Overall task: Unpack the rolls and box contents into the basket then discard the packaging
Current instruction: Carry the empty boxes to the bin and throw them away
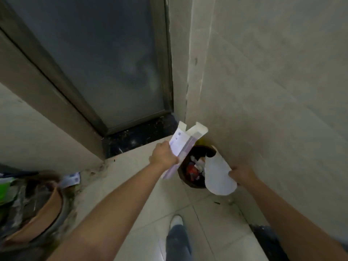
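We grip the opened box [183, 147] in our left hand [163, 156], long axis angled over the bin [192, 166] just beside; right hand [243, 173] pinches white wrapper [218, 176], equally near.

Box [183, 146] left of bin [190, 172]

An empty white box [185, 146], flaps open, tilts upward from the left grip [163, 155], above the dark bin [192, 172].
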